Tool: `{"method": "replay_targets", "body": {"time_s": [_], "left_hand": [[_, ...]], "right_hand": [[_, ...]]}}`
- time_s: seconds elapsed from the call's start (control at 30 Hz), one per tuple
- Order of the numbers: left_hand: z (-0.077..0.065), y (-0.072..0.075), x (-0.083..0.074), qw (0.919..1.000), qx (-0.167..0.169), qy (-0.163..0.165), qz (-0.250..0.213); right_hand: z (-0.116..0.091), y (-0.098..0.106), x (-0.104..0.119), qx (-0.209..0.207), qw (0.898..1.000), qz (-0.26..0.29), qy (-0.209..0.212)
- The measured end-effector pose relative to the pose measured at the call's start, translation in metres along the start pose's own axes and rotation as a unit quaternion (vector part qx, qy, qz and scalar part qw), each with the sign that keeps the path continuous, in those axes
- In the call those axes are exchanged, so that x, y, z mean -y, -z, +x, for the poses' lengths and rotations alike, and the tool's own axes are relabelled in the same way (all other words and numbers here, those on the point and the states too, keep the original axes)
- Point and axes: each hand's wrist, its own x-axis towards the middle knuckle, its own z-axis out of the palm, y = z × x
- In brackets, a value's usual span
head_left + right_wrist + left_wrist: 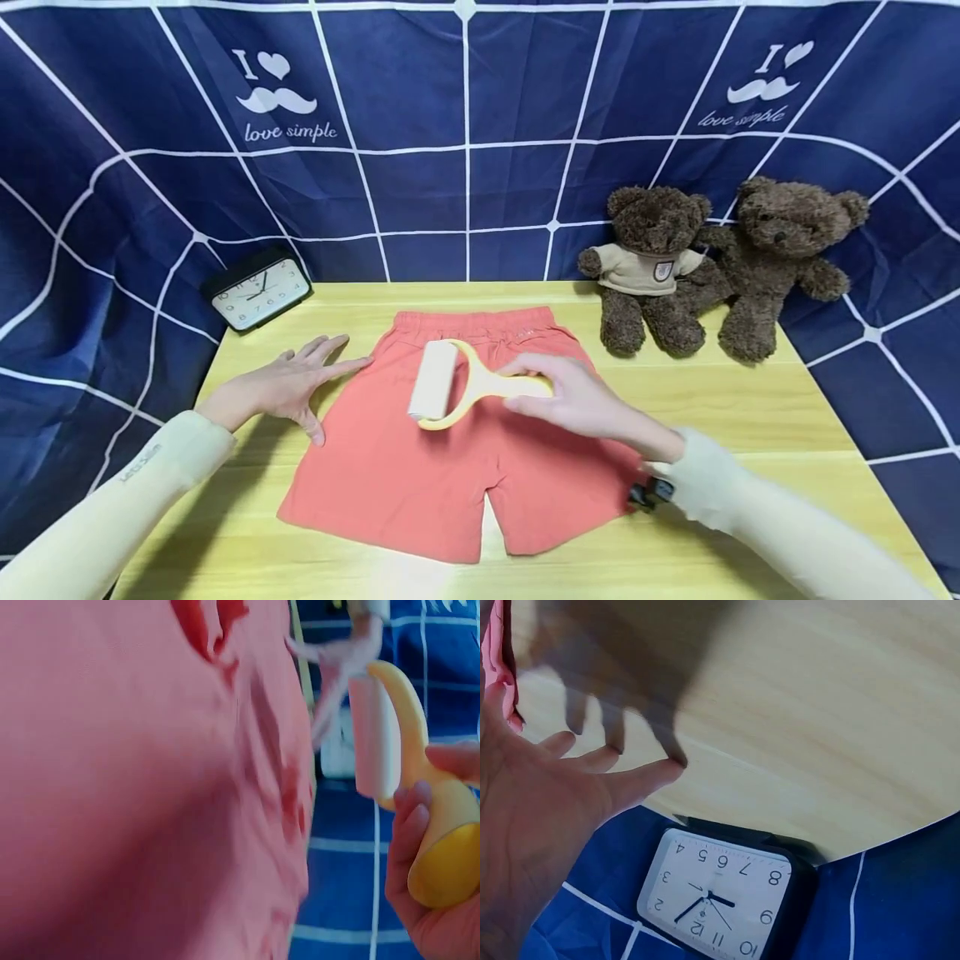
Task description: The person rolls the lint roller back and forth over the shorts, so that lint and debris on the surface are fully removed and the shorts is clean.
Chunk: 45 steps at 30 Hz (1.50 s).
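Observation:
Coral-red shorts [390,483] lie spread flat on the wooden table, waistband toward the back. My right hand [573,396] grips the yellow handle of a lint roller [480,385], whose white roll is over the upper left part of the shorts. In the right wrist view the lint roller [409,727] appears raised off the cloth, with fingers and thumb around its handle. At the left edge of the shorts, my left hand [296,385] has its fingers spread, thumb and a fingertip at the cloth. The left wrist view shows that hand [547,787] holding nothing.
A black-framed clock [261,292] stands at the table's back left corner. Two brown teddy bears, one in a beige shirt [637,271] and one bare [783,250], sit at the back right. Blue cloth with white lines [517,192] hangs behind the wooden table [720,408].

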Motion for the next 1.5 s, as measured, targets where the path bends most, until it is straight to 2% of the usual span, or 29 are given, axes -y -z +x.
{"method": "replay_targets", "body": {"time_s": [0.23, 0.43, 0.67, 0.87, 1.07, 1.33, 1.5], "left_hand": [[0.004, 0.003, 0.005, 0.9996, -0.002, -0.026, 0.010], [0.006, 0.001, 0.006, 0.9988, -0.008, -0.043, 0.023], [0.004, -0.001, 0.011, 0.9978, -0.008, -0.030, 0.058], [0.003, -0.007, 0.021, 0.9962, -0.026, -0.042, 0.072], [0.002, -0.010, 0.024, 0.9968, -0.036, -0.044, 0.057], [0.003, -0.010, 0.024, 0.9992, -0.024, -0.020, 0.026], [0.003, -0.009, 0.022, 0.9992, -0.030, -0.015, 0.022]], "right_hand": [[0.038, -0.060, 0.006, 0.038, 0.999, -0.009, -0.017], [0.050, -0.088, 0.010, 0.063, 0.998, -0.029, -0.004], [0.064, -0.098, 0.019, 0.047, 0.999, -0.026, 0.008], [0.075, -0.104, 0.020, 0.030, 0.999, -0.037, -0.005], [0.079, -0.111, 0.013, 0.041, 0.998, -0.043, -0.020], [0.081, -0.112, 0.005, 0.061, 0.997, -0.055, -0.014], [0.083, -0.110, 0.007, 0.072, 0.996, -0.058, -0.012]]}}
